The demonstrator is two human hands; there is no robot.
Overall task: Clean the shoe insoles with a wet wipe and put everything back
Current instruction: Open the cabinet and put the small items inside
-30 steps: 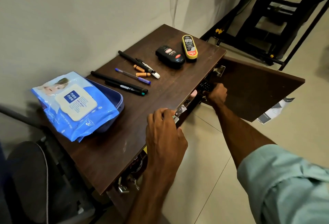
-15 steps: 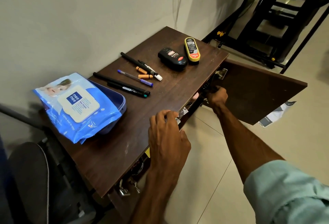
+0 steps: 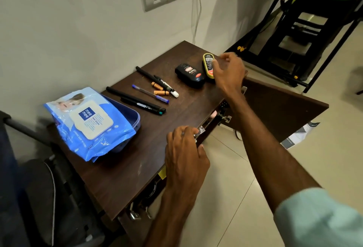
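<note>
Your left hand (image 3: 184, 148) has its grip clamped on the surface (image 3: 121, 168) front edge. Your right hand (image 3: 228, 70) hovers over the yellow shoe shiner (image 3: 207, 64), grip apart, holding nothing.

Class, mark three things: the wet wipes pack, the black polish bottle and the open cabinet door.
wet wipes pack (image 3: 91, 119): head view, white lid flap.
black polish bottle (image 3: 189, 75): head view, middle of its top face.
cabinet door (image 3: 284, 109): head view, bare inner face.

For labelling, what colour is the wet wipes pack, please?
Wet wipes pack: blue, white lid; head view.
</note>
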